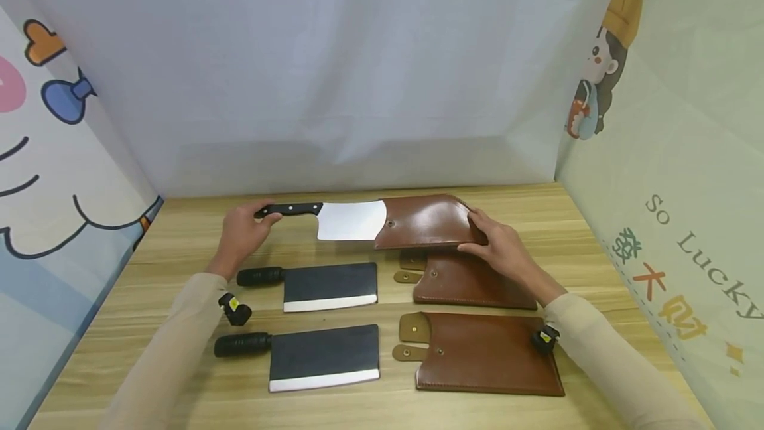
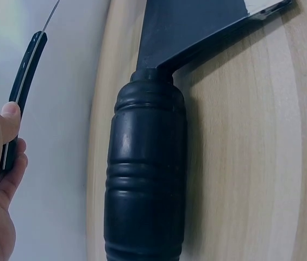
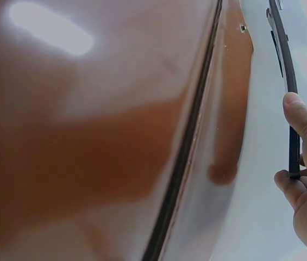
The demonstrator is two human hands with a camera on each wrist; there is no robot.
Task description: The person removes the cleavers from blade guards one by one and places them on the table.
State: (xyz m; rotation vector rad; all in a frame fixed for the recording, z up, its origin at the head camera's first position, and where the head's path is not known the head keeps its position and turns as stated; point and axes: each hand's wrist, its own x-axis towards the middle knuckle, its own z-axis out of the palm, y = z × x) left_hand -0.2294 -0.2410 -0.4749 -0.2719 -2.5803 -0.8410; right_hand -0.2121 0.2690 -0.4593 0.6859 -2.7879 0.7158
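Note:
My left hand (image 1: 243, 227) grips the black riveted handle (image 1: 292, 209) of a cleaver. Its bright blade (image 1: 349, 220) points right, and the far part is hidden inside a brown leather sheath (image 1: 426, 221). At the sheath's right end, my right hand (image 1: 501, 247) pinches it between thumb and fingers. Both are held above the table, as the wrist views show. Close below the left hand lies a dark-bladed cleaver (image 1: 331, 286) with a ribbed black handle (image 2: 146, 174). A second brown sheath (image 1: 477, 282) lies below the right hand, partly covered by the raised one.
Nearer the front, another dark cleaver (image 1: 325, 357) lies on the wooden table (image 1: 179, 237), with a third brown sheath (image 1: 489, 357) to its right. Both lying sheaths have tan snap straps at their left ends. A pale curtain (image 1: 358, 71) hangs behind; printed panels flank the table.

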